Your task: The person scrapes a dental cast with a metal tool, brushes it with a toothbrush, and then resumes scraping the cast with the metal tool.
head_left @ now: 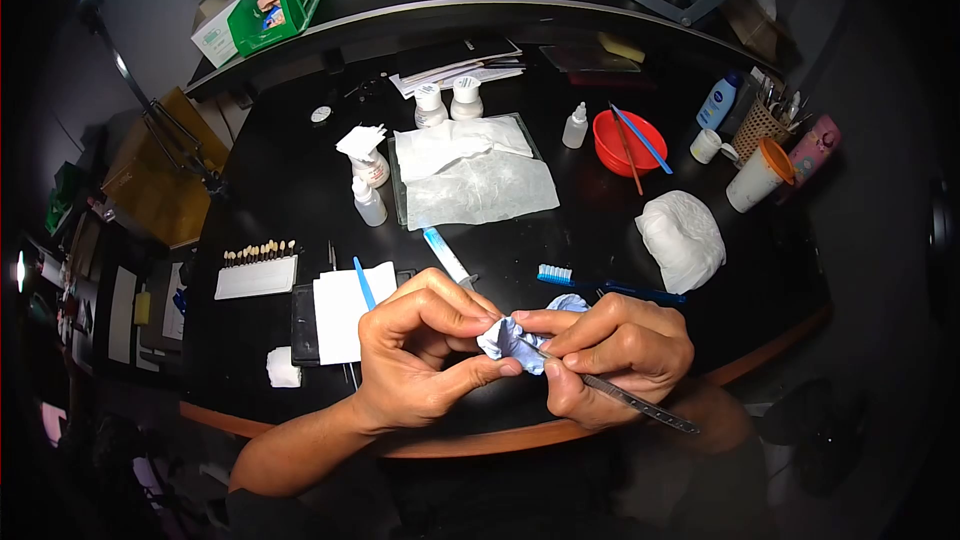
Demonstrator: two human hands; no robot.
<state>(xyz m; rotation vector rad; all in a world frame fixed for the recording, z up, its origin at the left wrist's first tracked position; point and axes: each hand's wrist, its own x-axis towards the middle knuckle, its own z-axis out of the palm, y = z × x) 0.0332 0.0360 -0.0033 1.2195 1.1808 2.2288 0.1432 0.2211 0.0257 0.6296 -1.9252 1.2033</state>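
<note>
Between the fingertips of my left hand [425, 350] is a small pale-blue moulded piece [512, 342], held above the table's front edge. My right hand [620, 360] grips a thin metal tool [640, 402] like a pen, its tip at the blue piece and its patterned handle pointing down to the right. Another pale-blue piece [568, 303] shows just behind my right fingers. Beyond my hands lie a blue toothbrush [620, 284] and a syringe with blue contents [446, 255]. My fingers hide part of the held piece.
White sheets [480, 180] lie mid-table, with bottles [369, 202] at their left. A red bowl [610, 155] holding brushes, a wad of white tissue [682, 240] and an orange-rimmed cup [752, 185] stand right. Tooth-shade samples [256, 278] and white paper [345, 315] are left.
</note>
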